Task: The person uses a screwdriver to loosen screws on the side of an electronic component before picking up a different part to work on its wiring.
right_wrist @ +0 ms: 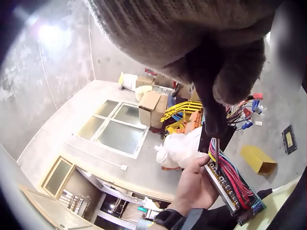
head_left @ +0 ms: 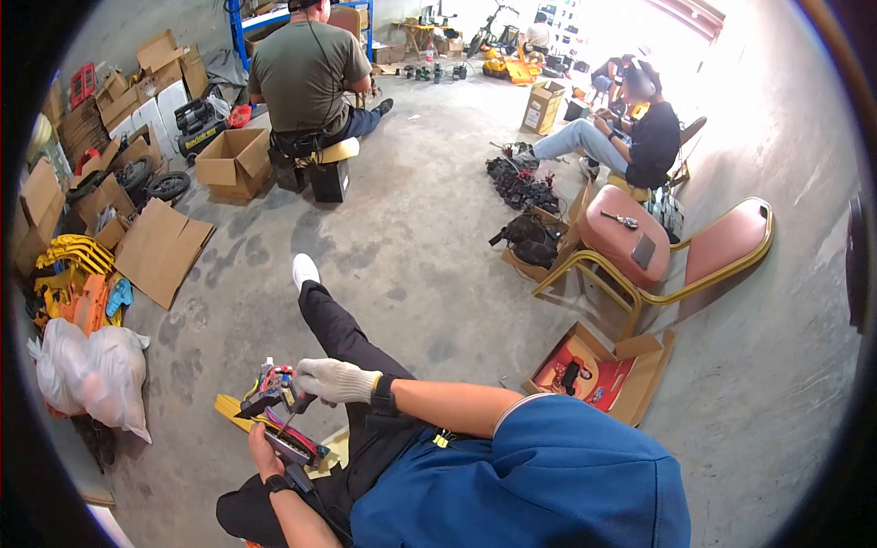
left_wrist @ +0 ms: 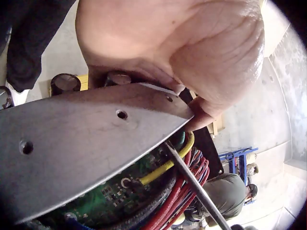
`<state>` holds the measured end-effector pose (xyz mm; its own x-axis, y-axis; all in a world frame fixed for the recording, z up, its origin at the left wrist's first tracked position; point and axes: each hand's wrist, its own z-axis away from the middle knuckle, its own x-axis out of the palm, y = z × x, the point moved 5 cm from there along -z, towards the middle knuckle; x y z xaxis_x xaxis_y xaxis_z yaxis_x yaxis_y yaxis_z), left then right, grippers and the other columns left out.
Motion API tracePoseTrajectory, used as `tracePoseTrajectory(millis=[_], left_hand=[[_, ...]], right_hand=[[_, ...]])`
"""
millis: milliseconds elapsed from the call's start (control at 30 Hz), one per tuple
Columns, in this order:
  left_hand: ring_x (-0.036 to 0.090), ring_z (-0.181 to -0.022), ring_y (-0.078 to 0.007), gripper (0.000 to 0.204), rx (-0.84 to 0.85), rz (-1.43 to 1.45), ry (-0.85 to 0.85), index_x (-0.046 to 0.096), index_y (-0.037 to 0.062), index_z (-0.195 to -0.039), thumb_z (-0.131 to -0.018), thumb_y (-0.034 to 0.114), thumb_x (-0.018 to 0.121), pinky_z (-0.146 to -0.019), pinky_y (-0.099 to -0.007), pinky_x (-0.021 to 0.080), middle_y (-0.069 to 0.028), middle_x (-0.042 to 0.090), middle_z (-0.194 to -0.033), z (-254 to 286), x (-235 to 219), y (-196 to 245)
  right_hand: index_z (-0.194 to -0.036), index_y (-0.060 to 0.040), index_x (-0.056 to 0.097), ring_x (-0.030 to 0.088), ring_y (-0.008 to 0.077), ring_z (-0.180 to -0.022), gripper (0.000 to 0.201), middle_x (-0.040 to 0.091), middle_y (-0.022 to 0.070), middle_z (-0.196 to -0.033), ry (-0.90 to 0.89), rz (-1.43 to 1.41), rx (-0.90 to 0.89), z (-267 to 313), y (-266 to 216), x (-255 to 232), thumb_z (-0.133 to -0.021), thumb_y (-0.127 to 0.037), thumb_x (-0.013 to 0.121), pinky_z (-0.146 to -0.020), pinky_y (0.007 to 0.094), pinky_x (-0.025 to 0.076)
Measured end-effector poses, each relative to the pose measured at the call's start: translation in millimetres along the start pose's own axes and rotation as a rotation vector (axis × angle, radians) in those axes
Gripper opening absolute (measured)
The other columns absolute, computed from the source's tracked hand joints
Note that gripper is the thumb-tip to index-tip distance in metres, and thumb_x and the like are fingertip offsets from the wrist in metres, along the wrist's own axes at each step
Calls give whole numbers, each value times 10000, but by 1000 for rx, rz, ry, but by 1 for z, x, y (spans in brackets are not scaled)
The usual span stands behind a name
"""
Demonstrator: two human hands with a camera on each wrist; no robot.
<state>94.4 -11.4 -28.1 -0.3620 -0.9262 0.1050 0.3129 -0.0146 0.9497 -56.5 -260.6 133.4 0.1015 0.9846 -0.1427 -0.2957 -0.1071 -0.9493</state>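
Note:
My bare left hand (head_left: 265, 454) grips a circuit board (left_wrist: 105, 196) along its edge. A bare metal plate (left_wrist: 81, 139) with screw holes runs along the board's side. Red, yellow and dark wires (right_wrist: 235, 179) spread from the board, and two round capacitors (left_wrist: 65, 84) show past the plate. In my gloved right hand (head_left: 336, 380) is a screwdriver with a dark handle (right_wrist: 211, 91). Its thin metal shaft (left_wrist: 199, 191) slants to the board, the tip close beside a yellow wire at the plate's edge. The glove hides part of the grip in the right wrist view.
A yellow casing (right_wrist: 259, 160) lies beyond the board. White bags (head_left: 96, 365) and cardboard boxes (head_left: 233, 164) line the left side. A pink chair (head_left: 626, 233) carrying tools and an open box (head_left: 598, 370) stand to the right. Two people (head_left: 306, 73) sit farther off.

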Motion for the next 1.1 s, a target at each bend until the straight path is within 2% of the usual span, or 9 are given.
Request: tracePoseTrajectory(millis=[33,100,233,400,600,700,767,867,1100], left_hand=[[446,-784,-109,176,10,-11,11,511,105,-786,-924,209,545,-736,-299,376,35,476,-809,3,2,4],[446,-782,-109,177,19,-22,21,512,104,-786,-923,211,546,-733,-300,375,34,478,-808,5,3,6],[450,-776,-110,177,8,-8,30,515,103,-785,-921,212,547,-727,-300,376,35,481,-807,1,1,1],[455,-772,-111,173,12,-20,6,516,100,-783,-916,208,545,-724,-298,378,36,483,-806,-1,0,0],[454,-772,-111,159,-5,-33,33,533,92,-787,-902,202,543,-727,-298,378,32,489,-807,-5,-8,-8],[543,-786,-118,149,31,-31,25,611,105,-893,-889,249,571,-719,-311,442,33,569,-873,-13,-12,-13],[542,-817,-118,149,30,-29,-5,612,105,-901,-890,248,569,-744,-308,439,28,571,-893,-11,-11,-12],[532,-832,-114,141,33,-24,-9,608,107,-890,-891,241,565,-759,-308,430,32,565,-877,-9,-10,-8],[523,-824,-117,138,33,-34,2,600,97,-876,-898,225,555,-772,-310,424,28,568,-878,-6,-6,-5]], right_hand=[[-1154,-27,576,680,185,-736,283,691,105,-923,-1,0,1,-11,17,4,-913,-175,595,-644,303,545],[-1084,18,572,701,238,-683,365,684,174,-905,198,208,-521,-22,22,4,-894,-281,662,-568,350,540],[-1072,25,568,688,226,-619,355,678,183,-892,175,168,-535,-14,15,3,-906,-279,646,-506,341,518],[-1182,9,548,662,178,-660,377,694,137,-902,-23,-10,56,5,-4,-2,-941,-278,598,-584,299,533],[-1164,5,571,684,227,-866,363,686,158,-965,115,230,-301,-10,8,0,-872,-200,640,-782,339,544],[-1157,-3,582,667,245,-989,368,683,167,-994,78,172,-236,0,-2,-1,-828,-154,652,-887,350,513],[-1162,-6,573,693,233,-874,348,679,157,-987,115,215,-395,-6,-2,-2,-886,-209,630,-774,348,553],[-1160,-11,554,663,181,-614,372,668,125,-921,16,21,32,5,-8,0,-987,-340,533,-520,319,550],[-1174,-23,570,672,182,-676,350,672,125,-929,57,166,-170,-11,8,-1,-930,-272,590,-594,330,549]])
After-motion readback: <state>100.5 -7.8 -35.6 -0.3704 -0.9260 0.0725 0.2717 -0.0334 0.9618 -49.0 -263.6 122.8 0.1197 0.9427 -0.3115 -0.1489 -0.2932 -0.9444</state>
